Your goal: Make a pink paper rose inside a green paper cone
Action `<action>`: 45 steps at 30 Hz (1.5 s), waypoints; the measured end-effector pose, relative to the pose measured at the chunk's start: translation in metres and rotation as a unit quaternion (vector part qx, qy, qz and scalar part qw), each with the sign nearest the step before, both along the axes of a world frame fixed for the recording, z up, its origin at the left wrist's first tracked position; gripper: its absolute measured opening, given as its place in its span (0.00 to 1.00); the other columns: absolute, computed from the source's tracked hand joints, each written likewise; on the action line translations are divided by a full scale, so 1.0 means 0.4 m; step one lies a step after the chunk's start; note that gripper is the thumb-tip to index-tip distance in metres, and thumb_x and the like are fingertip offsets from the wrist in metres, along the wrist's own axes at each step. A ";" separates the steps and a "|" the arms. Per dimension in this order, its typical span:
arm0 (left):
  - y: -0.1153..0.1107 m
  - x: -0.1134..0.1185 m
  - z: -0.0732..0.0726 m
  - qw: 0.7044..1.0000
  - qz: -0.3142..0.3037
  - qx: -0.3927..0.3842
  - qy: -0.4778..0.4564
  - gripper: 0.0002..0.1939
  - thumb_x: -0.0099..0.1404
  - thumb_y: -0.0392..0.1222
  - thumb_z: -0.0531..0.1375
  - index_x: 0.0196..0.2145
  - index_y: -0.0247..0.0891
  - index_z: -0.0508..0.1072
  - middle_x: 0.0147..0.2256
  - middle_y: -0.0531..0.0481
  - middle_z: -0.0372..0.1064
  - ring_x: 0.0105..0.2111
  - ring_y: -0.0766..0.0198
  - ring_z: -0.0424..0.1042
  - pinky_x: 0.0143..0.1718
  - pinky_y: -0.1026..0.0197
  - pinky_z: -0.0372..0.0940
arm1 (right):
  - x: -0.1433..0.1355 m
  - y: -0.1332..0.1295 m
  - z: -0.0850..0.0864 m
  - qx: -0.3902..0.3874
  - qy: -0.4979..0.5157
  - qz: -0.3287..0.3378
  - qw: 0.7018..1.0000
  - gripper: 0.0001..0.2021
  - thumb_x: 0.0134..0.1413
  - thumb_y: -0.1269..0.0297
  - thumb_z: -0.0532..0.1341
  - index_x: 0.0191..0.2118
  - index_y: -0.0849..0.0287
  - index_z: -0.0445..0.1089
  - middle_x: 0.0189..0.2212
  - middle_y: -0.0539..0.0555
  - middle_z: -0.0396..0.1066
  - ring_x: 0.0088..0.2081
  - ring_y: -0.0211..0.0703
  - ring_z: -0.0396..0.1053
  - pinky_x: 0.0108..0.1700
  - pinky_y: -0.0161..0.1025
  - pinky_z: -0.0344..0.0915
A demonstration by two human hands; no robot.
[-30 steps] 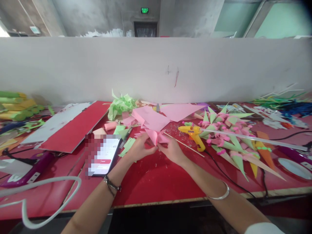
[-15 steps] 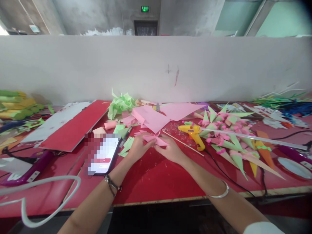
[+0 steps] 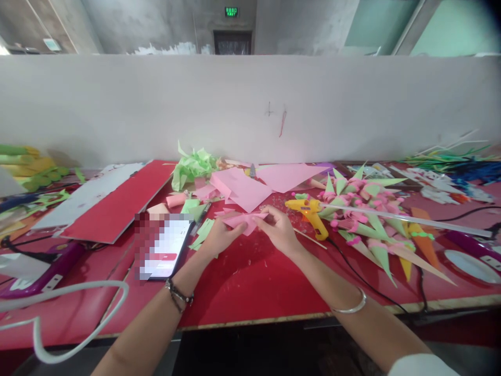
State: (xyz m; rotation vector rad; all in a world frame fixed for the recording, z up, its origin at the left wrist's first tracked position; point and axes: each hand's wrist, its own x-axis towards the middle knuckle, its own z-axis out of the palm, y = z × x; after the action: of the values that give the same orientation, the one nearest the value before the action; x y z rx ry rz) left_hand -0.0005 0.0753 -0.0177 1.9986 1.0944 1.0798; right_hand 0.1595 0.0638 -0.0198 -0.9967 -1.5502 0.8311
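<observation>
A small folded piece of pink paper (image 3: 246, 221) is held between my two hands above the red tabletop. My left hand (image 3: 225, 235) pinches its left side, thumb on top. On the right side, my right hand (image 3: 278, 228) grips the paper with thumb and fingertips near its upper corner. Beyond my hands lie larger pink sheets (image 3: 245, 189). A thin wooden stick (image 3: 311, 239) is on the table by my right hand, and a yellow glue gun (image 3: 311, 211) with a long clear glue stick lies just past it.
A phone (image 3: 166, 248) lies left of my left hand, near green paper scraps (image 3: 202, 233). Green-and-pink paper cones (image 3: 368, 203) are heaped on the right. Red board (image 3: 121, 201) and crumpled green paper (image 3: 193, 167) lie farther back. A white curved tube (image 3: 121, 308) juts in at lower left.
My right hand has shifted slightly right and up, its fingers now at the paper's upper right corner. The pink paper looks more spread out between my hands.
</observation>
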 end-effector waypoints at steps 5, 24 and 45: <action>-0.005 0.004 0.006 1.000 0.005 -0.002 -0.003 0.08 0.56 0.39 0.54 0.31 0.35 0.72 0.29 0.51 0.70 0.29 0.65 0.67 0.31 0.64 0.63 | -0.002 -0.006 0.001 -0.008 -0.007 0.008 1.000 0.10 0.47 0.61 0.57 0.24 0.57 0.54 0.16 0.43 0.56 0.17 0.32 0.58 0.21 0.31 0.55; 0.001 -0.003 -0.001 0.999 0.017 -0.032 0.004 0.13 0.56 0.46 0.55 0.33 0.36 0.74 0.29 0.51 0.71 0.30 0.64 0.67 0.32 0.64 0.62 | 0.004 -0.001 0.005 0.058 -0.069 0.002 0.996 0.06 0.47 0.66 0.56 0.34 0.58 0.62 0.32 0.51 0.66 0.37 0.39 0.65 0.39 0.35 0.61; -0.003 -0.008 0.017 0.990 -0.027 -0.009 0.142 0.17 0.59 0.45 0.50 0.16 0.36 0.60 0.15 0.57 0.58 0.17 0.71 0.57 0.21 0.67 0.49 | 0.024 0.014 0.011 -0.033 -0.066 0.053 0.996 0.06 0.46 0.65 0.55 0.23 0.60 0.62 0.20 0.46 0.61 0.26 0.35 0.61 0.30 0.32 0.58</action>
State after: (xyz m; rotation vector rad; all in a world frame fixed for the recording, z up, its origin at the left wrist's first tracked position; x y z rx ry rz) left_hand -0.0035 0.0739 -0.0107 2.2013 1.1790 0.7710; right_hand 0.1690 0.0695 -0.0155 -1.0422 -1.7099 0.9094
